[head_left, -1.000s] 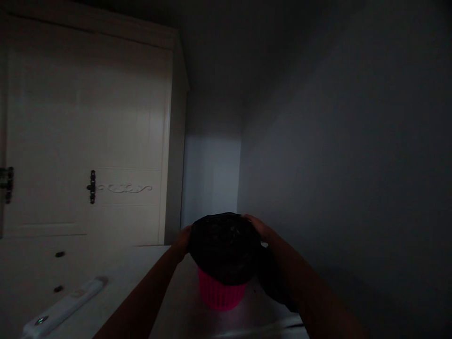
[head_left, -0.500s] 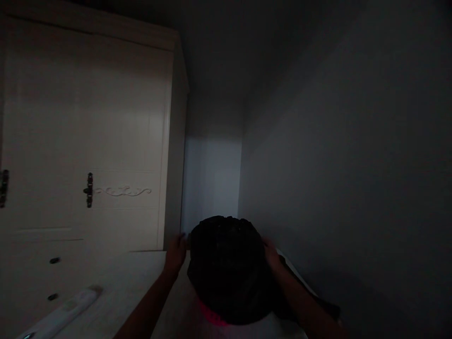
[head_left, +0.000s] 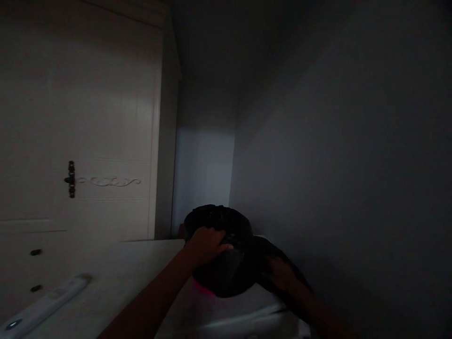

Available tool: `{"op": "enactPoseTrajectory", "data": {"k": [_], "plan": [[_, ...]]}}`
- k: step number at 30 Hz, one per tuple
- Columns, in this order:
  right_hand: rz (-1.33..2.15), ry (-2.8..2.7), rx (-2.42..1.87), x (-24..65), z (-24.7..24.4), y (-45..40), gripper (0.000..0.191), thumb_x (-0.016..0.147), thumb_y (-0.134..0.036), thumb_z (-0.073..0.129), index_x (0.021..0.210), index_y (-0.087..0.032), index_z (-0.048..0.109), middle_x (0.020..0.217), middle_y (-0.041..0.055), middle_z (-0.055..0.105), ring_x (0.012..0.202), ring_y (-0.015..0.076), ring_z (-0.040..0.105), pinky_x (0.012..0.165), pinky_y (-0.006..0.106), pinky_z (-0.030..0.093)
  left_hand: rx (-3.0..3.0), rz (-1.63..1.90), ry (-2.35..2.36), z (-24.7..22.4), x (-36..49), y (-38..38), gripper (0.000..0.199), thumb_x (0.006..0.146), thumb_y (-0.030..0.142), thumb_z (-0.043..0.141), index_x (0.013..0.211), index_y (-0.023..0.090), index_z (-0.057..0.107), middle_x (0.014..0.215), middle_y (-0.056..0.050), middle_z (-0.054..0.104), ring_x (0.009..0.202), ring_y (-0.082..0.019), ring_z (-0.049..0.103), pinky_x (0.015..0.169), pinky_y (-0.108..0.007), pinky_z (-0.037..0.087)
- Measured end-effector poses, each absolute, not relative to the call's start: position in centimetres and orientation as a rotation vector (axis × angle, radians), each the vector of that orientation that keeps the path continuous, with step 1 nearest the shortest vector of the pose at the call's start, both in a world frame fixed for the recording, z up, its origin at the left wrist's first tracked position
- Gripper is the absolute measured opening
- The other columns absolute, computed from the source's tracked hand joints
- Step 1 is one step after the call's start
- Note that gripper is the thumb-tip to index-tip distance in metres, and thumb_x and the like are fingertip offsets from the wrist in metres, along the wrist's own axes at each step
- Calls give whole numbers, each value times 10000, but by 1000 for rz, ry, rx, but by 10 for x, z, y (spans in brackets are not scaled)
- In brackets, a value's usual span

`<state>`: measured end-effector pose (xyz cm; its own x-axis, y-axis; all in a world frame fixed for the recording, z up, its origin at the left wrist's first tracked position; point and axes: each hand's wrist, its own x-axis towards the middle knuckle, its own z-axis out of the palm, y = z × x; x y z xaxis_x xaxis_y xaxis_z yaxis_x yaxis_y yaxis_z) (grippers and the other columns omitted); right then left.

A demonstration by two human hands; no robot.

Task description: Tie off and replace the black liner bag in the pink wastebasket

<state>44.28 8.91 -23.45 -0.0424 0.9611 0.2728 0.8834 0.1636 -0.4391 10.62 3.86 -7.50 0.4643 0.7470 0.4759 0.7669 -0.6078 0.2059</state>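
Note:
A rounded container lined with a black plastic bag stands on a white surface, a strip of its pink side showing below the bag. My left hand lies over the near left rim, its fingers curled over the edge onto the bag and its thumb pointing right. To the right, my right hand touches a second stretch of black material that trails down beside the container. Darkness and blur hide how its fingers are set. Whether that material belongs to the same bag, I cannot tell.
The white surface spreads below. A long white object lies at its left. Behind on the left rises a white wardrobe with a dark handle. A grey wall runs along the right. The room is dim.
Both hands were at the container's two sides. The left has moved onto its near rim, and the right has shifted to the black material at right. The view has turned slightly right.

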Motion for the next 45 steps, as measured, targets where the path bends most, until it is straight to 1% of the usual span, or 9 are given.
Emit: {"op": "enactPoseTrajectory", "data": {"k": [3,5,9,12,15,25,32,39,45], "plan": [[-221,-1992,-1858,435,-246,83,548,836,-229,635,1378,-147,642,1447,213,608,1366,369,550,1191,523,335,-2492,-936,-1152,-91,91,30,664,894,632,613,1439,257,558,1318,-151,689,1244,-352,618,1119,-526,395],[-448,-1969,-1791,423,-251,74,566,873,-146,550,1438,-145,587,1542,180,525,1444,335,468,1240,524,257,-2283,-1158,-1037,-118,74,24,603,971,506,552,1522,293,431,1487,-117,572,1366,-299,528,1159,-497,377],[-427,-2052,-1692,391,-271,59,458,896,-115,478,1298,-171,690,1395,142,658,1311,296,578,1151,432,392,-1735,-1601,-1365,-208,35,29,545,1024,381,382,1530,180,356,1497,-180,517,1409,-297,480,1141,-522,421],[-203,-2057,-1732,373,-295,61,417,893,-138,474,1229,-157,720,1258,146,721,1206,280,642,1067,370,466,-1713,-1302,-1839,-274,15,39,594,1003,440,354,1509,133,409,1537,-211,502,1395,-333,504,1091,-527,462],[-97,-1988,-1703,369,-318,72,486,869,-136,486,1319,-149,671,1326,147,692,1279,277,609,1119,369,436,-1881,-906,-1933,-309,8,44,567,984,396,374,1457,115,508,1568,-209,489,1424,-340,482,1131,-528,409],[6,-1956,-1764,367,-304,64,463,971,-241,416,1358,-140,650,1360,150,674,1301,274,592,1139,373,405,-2051,-564,-2094,-285,14,32,426,973,399,459,1315,194,609,1455,-171,586,1361,-310,524,1070,-418,434],[42,-1961,-1819,363,-293,58,453,968,-244,430,1351,-156,654,1381,145,664,1292,262,600,1114,344,408,-2030,-541,-2195,-271,19,25,434,1005,405,404,1299,160,608,1358,-193,650,1198,-284,643,972,-378,464],[66,-1932,-1827,363,-293,58,428,983,-271,433,1323,-169,672,1371,147,668,1265,256,613,1100,336,409,-2111,-449,-2207,-261,20,22,468,1039,337,271,1013,189,714,1128,-130,748,1044,-252,699,872,-358,473],[59,-1941,-1805,364,-293,57,417,996,-287,425,1307,-162,672,1334,140,688,1260,249,617,1079,317,420,-2105,-392,-2198,-262,19,23,363,997,263,356,1074,165,697,1167,-143,737,1068,-258,693,853,-351,469]]}}
